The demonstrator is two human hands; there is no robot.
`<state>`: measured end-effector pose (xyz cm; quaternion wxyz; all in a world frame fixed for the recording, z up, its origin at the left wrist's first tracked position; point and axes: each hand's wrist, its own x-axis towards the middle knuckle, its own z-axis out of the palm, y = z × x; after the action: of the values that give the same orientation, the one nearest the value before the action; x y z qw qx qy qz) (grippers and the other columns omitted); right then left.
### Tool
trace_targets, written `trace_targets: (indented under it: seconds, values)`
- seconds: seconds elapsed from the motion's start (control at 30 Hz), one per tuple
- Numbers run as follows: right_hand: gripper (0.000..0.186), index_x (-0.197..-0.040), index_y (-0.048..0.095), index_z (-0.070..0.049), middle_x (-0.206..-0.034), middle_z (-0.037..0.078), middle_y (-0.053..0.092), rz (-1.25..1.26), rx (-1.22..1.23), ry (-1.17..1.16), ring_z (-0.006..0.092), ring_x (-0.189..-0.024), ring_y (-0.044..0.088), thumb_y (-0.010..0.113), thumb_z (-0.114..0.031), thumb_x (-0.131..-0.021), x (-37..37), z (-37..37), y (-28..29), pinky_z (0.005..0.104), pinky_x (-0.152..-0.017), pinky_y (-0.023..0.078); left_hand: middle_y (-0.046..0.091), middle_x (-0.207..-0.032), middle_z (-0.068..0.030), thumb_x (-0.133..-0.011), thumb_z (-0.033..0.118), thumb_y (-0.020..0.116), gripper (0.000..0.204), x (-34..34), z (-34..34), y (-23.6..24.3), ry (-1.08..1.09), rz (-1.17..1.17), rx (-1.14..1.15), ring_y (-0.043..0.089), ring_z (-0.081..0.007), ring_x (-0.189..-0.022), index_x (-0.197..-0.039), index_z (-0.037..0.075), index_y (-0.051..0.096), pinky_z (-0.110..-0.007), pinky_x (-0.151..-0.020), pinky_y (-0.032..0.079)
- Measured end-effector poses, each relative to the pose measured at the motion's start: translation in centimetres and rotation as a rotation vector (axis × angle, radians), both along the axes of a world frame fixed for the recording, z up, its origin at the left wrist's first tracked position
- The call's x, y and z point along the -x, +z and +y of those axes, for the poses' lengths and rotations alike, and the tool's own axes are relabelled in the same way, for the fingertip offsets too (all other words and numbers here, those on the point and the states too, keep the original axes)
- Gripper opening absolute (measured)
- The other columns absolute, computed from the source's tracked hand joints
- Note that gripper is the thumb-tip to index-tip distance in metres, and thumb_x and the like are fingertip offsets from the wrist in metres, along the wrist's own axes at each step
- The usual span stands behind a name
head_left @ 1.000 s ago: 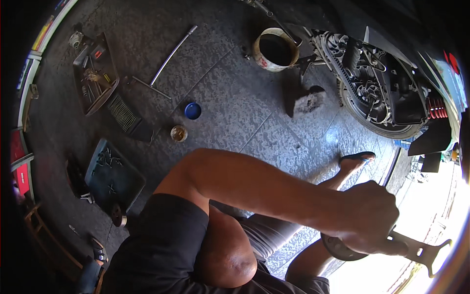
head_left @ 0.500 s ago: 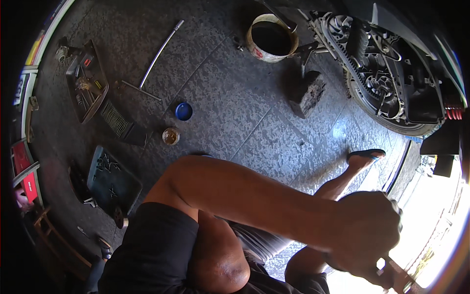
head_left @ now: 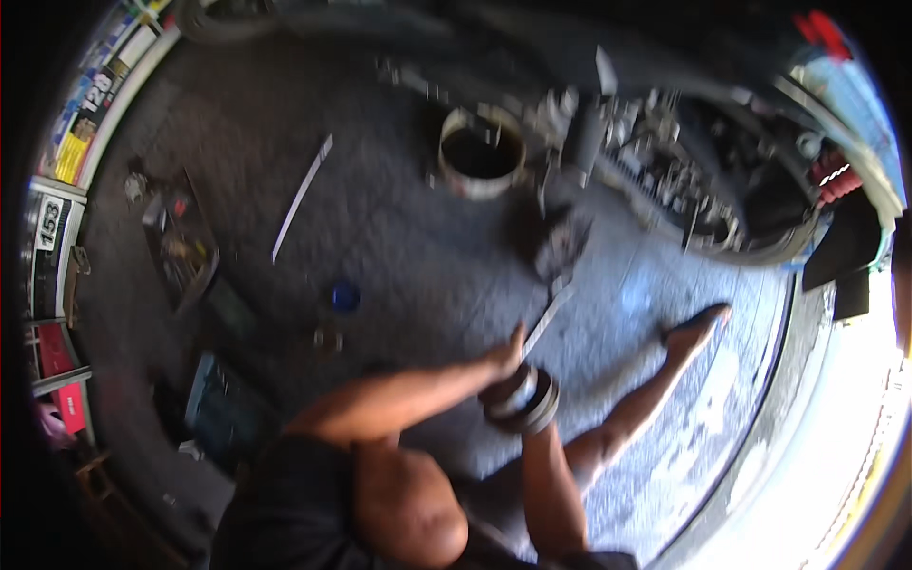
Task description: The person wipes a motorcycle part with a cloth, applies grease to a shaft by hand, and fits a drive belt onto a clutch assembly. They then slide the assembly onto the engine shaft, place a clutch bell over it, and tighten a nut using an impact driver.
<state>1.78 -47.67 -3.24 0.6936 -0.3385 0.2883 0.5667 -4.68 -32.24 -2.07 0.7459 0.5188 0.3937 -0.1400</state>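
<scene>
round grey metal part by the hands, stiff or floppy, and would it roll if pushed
The round grey metal part is likely stiff and heavy for its size, showing two stacked discs. Its circular rim could make it roll if stood on edge.

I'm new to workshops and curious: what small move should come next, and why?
Perhaps check that the long, flat silver metal bar sits firmly against the round, grey metal part before applying force: the left hand is at the bar's near end, beside the part, and blur hides whether they touch.
</scene>
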Motion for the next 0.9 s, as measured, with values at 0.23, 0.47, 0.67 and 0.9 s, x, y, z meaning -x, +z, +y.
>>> trace_targets:
  seconds: [0.23,0.47,0.67,0.9]
  values:
    - [0.079,-0.138,0.058,0.000,-0.132,0.027,0.065,0.292,-0.341,0.046,0.0443,-0.120,0.063,0.045,-0.068,-0.100,2.9,-2.7,1.5,0.0576,-0.107,0.049,0.066,-0.077,-0.0218,-0.089,0.092,0.008,0.112,3.1,-0.4,2.7,-0.145,0.053,-0.039,0.066,-0.0314,-0.083,-0.076,-0.003,0.066,-0.048,-0.082,0.048]
    - [0.076,-0.143,0.054,-0.001,-0.130,0.024,0.067,0.166,-0.089,0.054,0.0407,-0.116,0.067,0.033,-0.064,-0.105,6.0,-2.0,0.0,0.0557,-0.106,0.050,0.074,-0.091,-0.0258,-0.091,0.083,0.043,0.094,7.5,-0.9,1.0,-0.064,0.131,-0.134,0.073,-0.0362,-0.094,-0.095,-0.005,0.075,-0.046,-0.082,0.053]
    - [0.066,-0.131,0.059,-0.004,-0.132,0.017,0.064,-0.123,0.446,-0.086,0.0353,-0.128,0.057,0.030,-0.059,-0.107,5.2,-2.6,-0.4,0.0524,-0.114,0.038,0.072,-0.084,-0.0279,-0.086,0.051,0.066,0.058,6.7,0.6,1.9,-0.104,0.111,-0.517,0.072,-0.0450,-0.077,-0.085,-0.006,0.073,-0.051,-0.071,0.057]
    - [0.052,-0.112,0.062,-0.011,-0.108,0.009,0.064,-0.458,0.483,0.131,0.0265,-0.101,0.059,0.040,-0.058,-0.105,1.6,-4.1,0.8,0.0419,-0.092,0.043,0.072,-0.078,-0.0243,-0.083,0.044,0.073,0.046,6.1,2.0,1.5,-0.170,0.062,-0.818,0.073,-0.0398,-0.074,-0.084,-0.002,0.075,-0.050,-0.071,0.059]
